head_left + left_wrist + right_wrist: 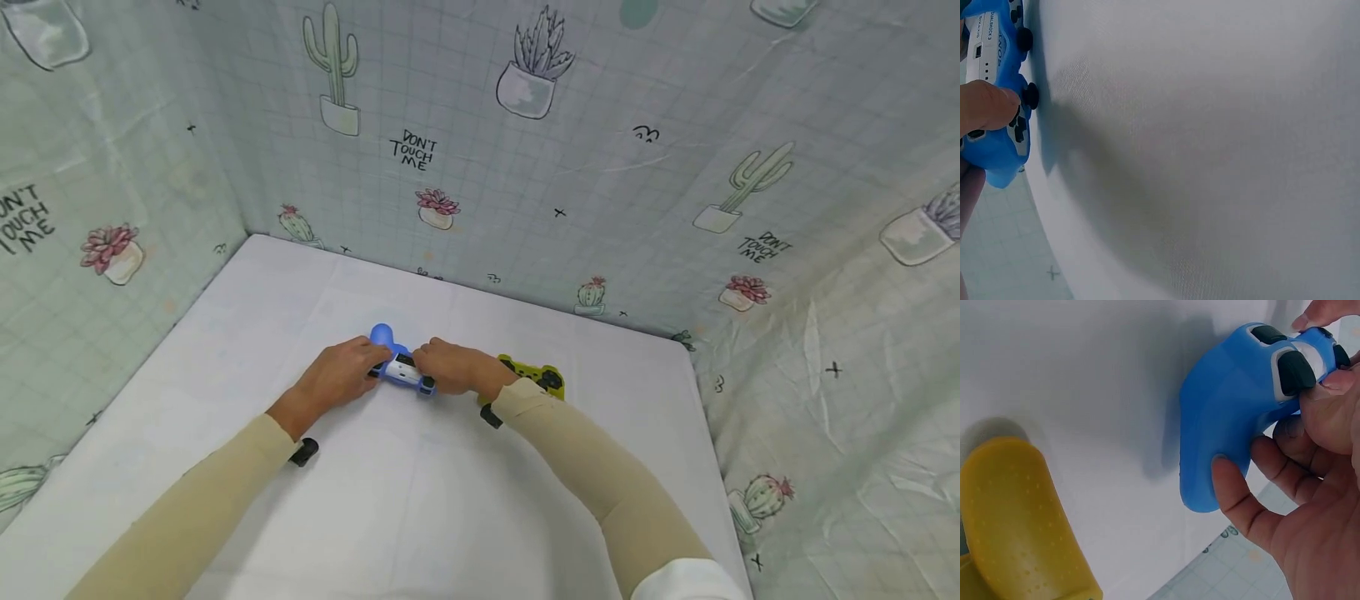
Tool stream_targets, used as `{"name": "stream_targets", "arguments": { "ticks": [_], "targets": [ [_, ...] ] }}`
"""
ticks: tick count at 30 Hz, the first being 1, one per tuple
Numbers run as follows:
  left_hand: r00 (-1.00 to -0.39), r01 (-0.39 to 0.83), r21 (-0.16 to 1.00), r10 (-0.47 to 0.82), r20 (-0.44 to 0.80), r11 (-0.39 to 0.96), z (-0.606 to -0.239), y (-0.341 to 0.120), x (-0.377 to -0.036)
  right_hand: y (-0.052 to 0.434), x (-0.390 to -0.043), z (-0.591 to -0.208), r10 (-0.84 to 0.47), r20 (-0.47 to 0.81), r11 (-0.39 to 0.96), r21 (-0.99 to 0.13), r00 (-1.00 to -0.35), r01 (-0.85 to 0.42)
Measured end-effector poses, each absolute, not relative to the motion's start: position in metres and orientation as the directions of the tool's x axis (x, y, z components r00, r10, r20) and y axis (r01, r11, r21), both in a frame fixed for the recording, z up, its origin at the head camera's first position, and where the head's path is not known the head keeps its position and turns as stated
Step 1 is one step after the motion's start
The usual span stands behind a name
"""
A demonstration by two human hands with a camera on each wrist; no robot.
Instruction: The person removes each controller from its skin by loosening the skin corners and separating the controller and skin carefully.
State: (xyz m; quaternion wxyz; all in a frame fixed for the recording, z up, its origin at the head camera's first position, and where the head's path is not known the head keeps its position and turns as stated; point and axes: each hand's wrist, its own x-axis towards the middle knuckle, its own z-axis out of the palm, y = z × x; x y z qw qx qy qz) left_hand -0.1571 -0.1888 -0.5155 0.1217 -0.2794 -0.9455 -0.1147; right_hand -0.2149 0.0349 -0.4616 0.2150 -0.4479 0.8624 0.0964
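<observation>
A blue and white game controller (403, 372) is held between both hands above the white table, its edge with the shoulder buttons facing me. My left hand (347, 372) grips its left end. In the left wrist view that thumb (991, 107) lies on the controller's front edge, near the black thumbsticks. My right hand (454, 367) holds the other end. The right wrist view shows its fingers (1244, 503) curled about the blue handle (1210, 444), close to the black triggers. A yellow game controller (553, 380) lies just right of my right wrist, partly covered by it.
The white tabletop (360, 517) spreads around both forearms. Cloth walls (480, 183) printed with cacti stand along its back, left and right edges. Black wrist devices (304, 452) sit under both wrists.
</observation>
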Motion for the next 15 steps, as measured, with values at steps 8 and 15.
{"name": "stream_targets", "arguments": {
  "ticks": [8,15],
  "targets": [
    [-0.836,0.531,0.166,0.482,0.261,0.831,-0.515,-0.188,-0.159,0.039,-0.222,-0.463,-0.695,-0.491,0.664,-0.159,-0.525,-0.731],
    [-0.839,0.533,0.167,0.492,0.235,0.829,-0.513,-0.186,-0.161,0.045,-0.230,-0.461,-0.694,-0.491,0.707,-0.325,-0.527,-0.628]
  ]
}}
